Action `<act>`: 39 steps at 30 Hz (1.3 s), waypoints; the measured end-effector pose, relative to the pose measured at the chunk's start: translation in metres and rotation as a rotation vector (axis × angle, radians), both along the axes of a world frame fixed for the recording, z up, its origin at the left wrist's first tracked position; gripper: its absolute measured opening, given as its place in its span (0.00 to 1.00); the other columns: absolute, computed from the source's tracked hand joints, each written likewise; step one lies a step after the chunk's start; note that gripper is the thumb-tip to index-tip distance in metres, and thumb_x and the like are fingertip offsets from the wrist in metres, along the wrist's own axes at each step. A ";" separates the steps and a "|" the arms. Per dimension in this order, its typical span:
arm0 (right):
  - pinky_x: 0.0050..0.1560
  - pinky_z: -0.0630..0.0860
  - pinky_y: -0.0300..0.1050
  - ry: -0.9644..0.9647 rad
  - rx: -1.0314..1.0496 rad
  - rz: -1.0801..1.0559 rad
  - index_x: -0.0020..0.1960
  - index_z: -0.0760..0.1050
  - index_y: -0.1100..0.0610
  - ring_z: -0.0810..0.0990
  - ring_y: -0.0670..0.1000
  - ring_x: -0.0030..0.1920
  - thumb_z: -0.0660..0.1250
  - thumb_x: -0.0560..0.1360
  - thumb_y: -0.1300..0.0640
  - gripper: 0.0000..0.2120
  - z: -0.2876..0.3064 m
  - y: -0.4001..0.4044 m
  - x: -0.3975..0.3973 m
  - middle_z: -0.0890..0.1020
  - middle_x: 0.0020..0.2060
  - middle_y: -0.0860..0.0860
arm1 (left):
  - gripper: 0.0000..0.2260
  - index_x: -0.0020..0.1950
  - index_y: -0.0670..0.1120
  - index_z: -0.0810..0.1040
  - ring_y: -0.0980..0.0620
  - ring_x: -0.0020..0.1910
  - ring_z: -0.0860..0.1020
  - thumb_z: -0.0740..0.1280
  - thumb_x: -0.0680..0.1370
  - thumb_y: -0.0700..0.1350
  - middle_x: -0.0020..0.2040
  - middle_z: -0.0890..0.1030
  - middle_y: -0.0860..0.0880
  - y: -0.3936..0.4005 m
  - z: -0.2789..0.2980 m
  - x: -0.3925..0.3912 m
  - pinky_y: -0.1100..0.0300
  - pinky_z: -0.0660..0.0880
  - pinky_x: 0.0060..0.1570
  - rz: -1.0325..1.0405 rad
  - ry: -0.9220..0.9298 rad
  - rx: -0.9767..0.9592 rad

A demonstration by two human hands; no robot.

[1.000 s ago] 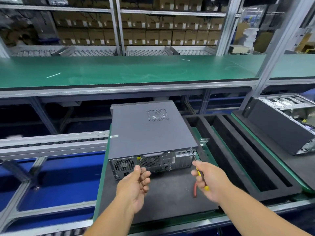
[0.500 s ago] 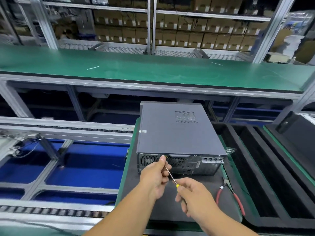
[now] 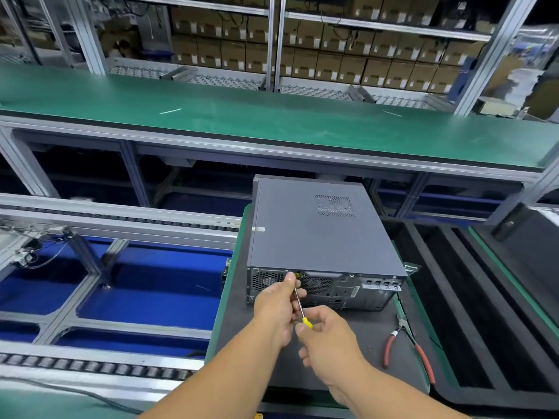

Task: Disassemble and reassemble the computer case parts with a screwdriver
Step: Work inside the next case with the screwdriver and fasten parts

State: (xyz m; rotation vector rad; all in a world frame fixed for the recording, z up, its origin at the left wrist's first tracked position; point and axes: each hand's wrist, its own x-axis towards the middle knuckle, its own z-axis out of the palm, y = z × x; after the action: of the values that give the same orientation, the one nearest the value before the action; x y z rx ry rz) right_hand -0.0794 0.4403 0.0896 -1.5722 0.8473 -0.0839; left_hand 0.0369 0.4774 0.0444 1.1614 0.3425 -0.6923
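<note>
Computer case (image 3: 320,234) lies flat on dark mat (image 3: 242,337), cover on, rear panel facing me. Screwdriver (image 3: 299,303) tip at rear panel's upper edge. Left hand (image 3: 276,306) pinches shaft; right hand (image 3: 328,340) grips yellow handle. Disassembly seems barely begun. Red pliers (image 3: 408,346) right of case; foam tray (image 3: 459,300) beyond, slots bare.

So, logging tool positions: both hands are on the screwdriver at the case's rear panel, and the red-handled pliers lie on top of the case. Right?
Not quite. In the head view the red-handled pliers lie on the dark mat to the right of the hands, not on the case. The rest holds.
</note>
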 end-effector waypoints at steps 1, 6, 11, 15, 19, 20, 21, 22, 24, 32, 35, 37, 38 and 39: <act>0.29 0.75 0.42 -0.006 0.006 -0.013 0.51 0.81 0.50 0.76 0.48 0.27 0.66 0.81 0.62 0.08 0.001 0.000 0.004 0.83 0.38 0.51 | 0.11 0.49 0.42 0.84 0.56 0.24 0.69 0.69 0.82 0.49 0.37 0.85 0.46 0.000 0.001 0.003 0.62 0.66 0.25 -0.008 -0.001 -0.002; 0.25 0.70 0.39 -0.010 0.027 -0.046 0.53 0.80 0.52 0.76 0.48 0.26 0.66 0.82 0.61 0.07 0.005 -0.004 0.018 0.82 0.37 0.53 | 0.08 0.53 0.39 0.84 0.55 0.26 0.71 0.66 0.82 0.40 0.39 0.86 0.45 0.002 0.002 0.018 0.61 0.66 0.27 -0.075 -0.008 -0.023; 0.23 0.68 0.37 -0.003 0.073 -0.080 0.53 0.81 0.52 0.76 0.48 0.26 0.66 0.81 0.60 0.07 0.003 -0.004 0.023 0.82 0.36 0.54 | 0.08 0.52 0.39 0.83 0.56 0.25 0.72 0.65 0.82 0.39 0.39 0.86 0.45 0.003 0.001 0.028 0.63 0.66 0.25 -0.148 -0.029 -0.023; 0.24 0.68 0.38 -0.024 0.164 -0.115 0.54 0.82 0.52 0.75 0.49 0.26 0.63 0.83 0.60 0.09 0.003 -0.001 0.025 0.83 0.36 0.54 | 0.07 0.50 0.40 0.83 0.56 0.26 0.72 0.66 0.82 0.40 0.39 0.86 0.45 0.004 0.003 0.031 0.63 0.64 0.24 -0.192 -0.040 -0.004; 0.27 0.72 0.42 -0.014 0.302 -0.179 0.56 0.81 0.52 0.76 0.50 0.28 0.59 0.86 0.58 0.11 0.005 0.001 0.028 0.87 0.42 0.57 | 0.08 0.48 0.41 0.83 0.56 0.24 0.72 0.65 0.82 0.40 0.37 0.85 0.47 0.007 0.011 0.030 0.62 0.62 0.24 -0.229 -0.090 0.080; 0.27 0.71 0.41 0.002 0.334 -0.195 0.56 0.82 0.52 0.76 0.49 0.28 0.58 0.86 0.58 0.13 0.006 0.002 0.029 0.87 0.43 0.57 | 0.08 0.48 0.42 0.84 0.55 0.24 0.72 0.65 0.82 0.40 0.37 0.84 0.48 0.008 0.013 0.028 0.62 0.62 0.24 -0.236 -0.103 0.098; 0.27 0.70 0.40 0.009 0.381 -0.212 0.56 0.82 0.52 0.75 0.49 0.28 0.58 0.87 0.57 0.14 0.006 0.002 0.029 0.88 0.42 0.57 | 0.09 0.49 0.42 0.84 0.54 0.25 0.73 0.64 0.81 0.40 0.37 0.84 0.48 0.010 0.014 0.026 0.63 0.64 0.24 -0.243 -0.109 0.103; 0.27 0.69 0.39 0.007 0.445 -0.230 0.55 0.83 0.53 0.75 0.49 0.27 0.57 0.87 0.57 0.15 0.007 0.002 0.030 0.88 0.42 0.57 | 0.09 0.50 0.41 0.84 0.54 0.25 0.74 0.64 0.82 0.40 0.38 0.83 0.47 0.012 0.015 0.023 0.63 0.66 0.22 -0.250 -0.105 0.091; 0.26 0.67 0.38 -0.010 0.578 -0.258 0.56 0.84 0.55 0.73 0.49 0.27 0.59 0.86 0.57 0.14 0.008 0.000 0.031 0.86 0.39 0.57 | 0.10 0.52 0.39 0.84 0.52 0.25 0.75 0.63 0.83 0.41 0.38 0.82 0.44 0.017 0.015 0.016 0.63 0.68 0.21 -0.255 -0.072 0.049; 0.26 0.73 0.39 -0.009 0.597 -0.265 0.52 0.80 0.64 0.76 0.49 0.27 0.69 0.82 0.57 0.09 -0.006 0.006 0.039 0.83 0.33 0.55 | 0.09 0.44 0.47 0.78 0.53 0.25 0.70 0.62 0.82 0.47 0.31 0.75 0.49 0.051 0.000 -0.027 0.62 0.63 0.26 -0.167 0.031 0.162; 0.46 0.75 0.48 0.050 0.444 -0.205 0.56 0.81 0.59 0.81 0.51 0.42 0.62 0.86 0.51 0.13 -0.015 0.003 0.038 0.89 0.42 0.53 | 0.11 0.46 0.46 0.76 0.51 0.25 0.68 0.62 0.82 0.52 0.29 0.72 0.49 0.068 -0.001 -0.039 0.62 0.62 0.25 -0.155 0.025 0.270; 0.53 0.69 0.51 0.082 0.345 -0.155 0.57 0.81 0.55 0.77 0.51 0.45 0.57 0.87 0.49 0.16 -0.021 0.000 0.035 0.89 0.43 0.49 | 0.15 0.47 0.45 0.75 0.48 0.25 0.70 0.65 0.80 0.56 0.30 0.72 0.46 0.076 0.007 -0.050 0.61 0.65 0.25 -0.210 0.064 0.246; 0.54 0.70 0.52 0.076 0.337 -0.157 0.56 0.82 0.55 0.76 0.52 0.45 0.57 0.87 0.49 0.16 -0.023 -0.003 0.034 0.89 0.43 0.49 | 0.17 0.47 0.43 0.75 0.46 0.27 0.72 0.68 0.79 0.58 0.31 0.73 0.44 0.076 0.013 -0.055 0.60 0.67 0.25 -0.266 0.097 0.204; 0.53 0.72 0.53 0.058 0.371 -0.170 0.57 0.82 0.56 0.78 0.53 0.44 0.57 0.87 0.51 0.16 -0.024 -0.005 0.033 0.89 0.43 0.51 | 0.18 0.48 0.42 0.76 0.45 0.28 0.74 0.68 0.78 0.57 0.32 0.74 0.42 0.076 0.019 -0.061 0.59 0.70 0.26 -0.317 0.129 0.153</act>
State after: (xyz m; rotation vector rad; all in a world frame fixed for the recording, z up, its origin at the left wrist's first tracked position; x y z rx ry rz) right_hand -0.0463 0.4355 0.0655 -1.1588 0.9798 -0.0021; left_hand -0.0239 0.5533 0.0630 1.3352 0.3268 -1.0352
